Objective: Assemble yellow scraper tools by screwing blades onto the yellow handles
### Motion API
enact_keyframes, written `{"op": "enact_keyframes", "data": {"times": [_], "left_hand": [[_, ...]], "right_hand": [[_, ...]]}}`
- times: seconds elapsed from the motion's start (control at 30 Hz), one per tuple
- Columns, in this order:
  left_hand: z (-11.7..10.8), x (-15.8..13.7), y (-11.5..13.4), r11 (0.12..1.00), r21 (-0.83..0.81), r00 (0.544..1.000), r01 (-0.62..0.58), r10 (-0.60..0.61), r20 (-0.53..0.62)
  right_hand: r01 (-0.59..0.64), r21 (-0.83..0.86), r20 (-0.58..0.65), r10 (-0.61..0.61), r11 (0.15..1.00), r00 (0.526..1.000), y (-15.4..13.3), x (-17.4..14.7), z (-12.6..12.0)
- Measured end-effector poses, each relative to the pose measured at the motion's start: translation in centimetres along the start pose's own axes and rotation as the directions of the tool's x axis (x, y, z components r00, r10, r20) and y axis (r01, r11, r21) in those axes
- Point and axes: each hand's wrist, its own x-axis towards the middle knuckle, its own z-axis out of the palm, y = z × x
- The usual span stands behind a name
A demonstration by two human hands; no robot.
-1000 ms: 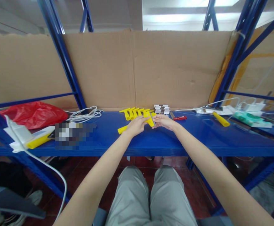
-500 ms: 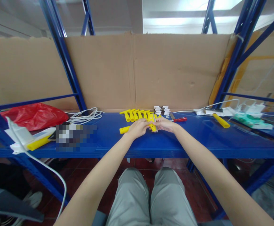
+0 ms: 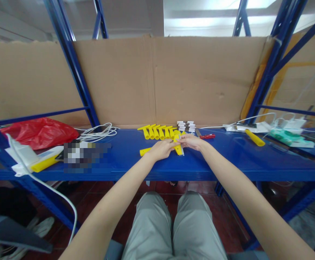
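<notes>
Left hand [image 3: 162, 149] gripped a yellow T-shaped tool [image 3: 178, 150] by its handle, over the blue bench [image 3: 119, 155] | Right hand [image 3: 192, 142] pinched a metal strip [image 3: 182, 150] against its head, fingertips together | Risk: an uneven pinch could have let the strip slip, perhaps nicking a finger.

I see room to pass over bare bench [image 3: 233, 153] right of the right hand [image 3: 192, 141], up to the rightmost yellow tube [image 3: 255, 138]; farther back, yellow T-shaped pieces [image 3: 156, 134], a white stack [image 3: 186, 126] and a red-handled tool [image 3: 207, 136] block me, with cardboard [image 3: 201, 79] behind
</notes>
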Motion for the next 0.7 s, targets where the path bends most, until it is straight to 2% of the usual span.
{"op": "enact_keyframes", "data": {"times": [0.13,0.57,0.63,0.67,0.7], "left_hand": [[-0.1,0.0,0.1,1.0,0.019,0.999,0.003,-0.003,0.04],[-0.1,0.3,0.0,0.996,0.088,1.0,0.007,-0.008,0.011],[-0.1,0.2,0.0,0.996,0.09,1.0,0.026,-0.026,-0.004],[-0.2,0.2,-0.1,0.996,0.086,0.999,0.037,-0.037,-0.01],[-0.2,0.1,-0.1,0.996,0.077,0.999,0.047,-0.046,-0.017]], "right_hand": [[-0.018,-0.013,-0.008,0.018,1.0,1.0,-0.3,-0.3,0.3],[-0.066,-0.139,-0.092,0.053,0.988,0.994,-1.6,-1.2,0.3],[-0.074,-0.228,-0.19,0.03,0.971,0.981,-1.9,-1.2,-0.8],[-0.073,-0.297,-0.292,-0.018,0.952,0.956,-2.0,-1.0,-1.6],[-0.074,-0.378,-0.416,-0.098,0.923,0.904,-2.1,-0.9,-2.5]]}}
